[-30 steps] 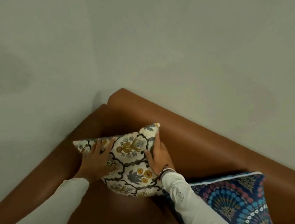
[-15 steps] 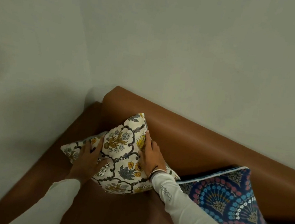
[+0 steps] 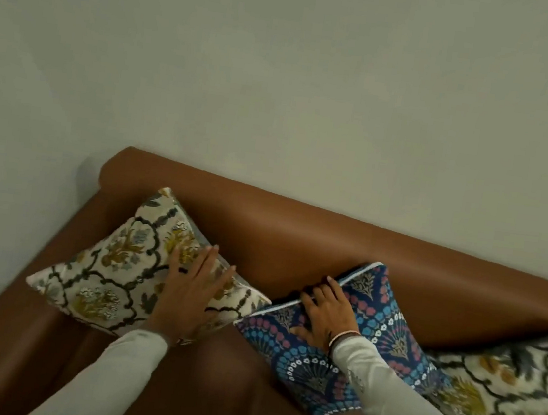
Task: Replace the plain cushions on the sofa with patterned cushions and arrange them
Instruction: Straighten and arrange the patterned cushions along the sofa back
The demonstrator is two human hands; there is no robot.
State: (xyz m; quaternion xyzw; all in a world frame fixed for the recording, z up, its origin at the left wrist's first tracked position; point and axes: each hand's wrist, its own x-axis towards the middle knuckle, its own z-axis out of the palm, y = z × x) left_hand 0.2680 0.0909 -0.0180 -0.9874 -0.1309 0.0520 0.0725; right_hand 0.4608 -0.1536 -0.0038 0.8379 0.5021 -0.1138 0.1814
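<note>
A cream floral cushion (image 3: 121,257) leans in the left corner of the brown leather sofa (image 3: 346,250). My left hand (image 3: 191,292) lies flat on its right half, fingers spread, gripping nothing. To its right a blue fan-patterned cushion (image 3: 315,367) leans against the backrest. My right hand (image 3: 325,312) grips that cushion's upper left edge, fingers curled over the white piping. A second cream floral cushion (image 3: 500,400) lies at the far right, partly behind my right sleeve.
A plain pale wall (image 3: 314,91) rises behind the sofa and along its left side. The sofa's left armrest (image 3: 64,243) borders the corner. Bare brown seat (image 3: 219,390) shows between my two arms.
My right hand left the cream floral cushion and moved right onto the blue cushion's edge. My left hand slid to the cream cushion's right half. The view shifted right.
</note>
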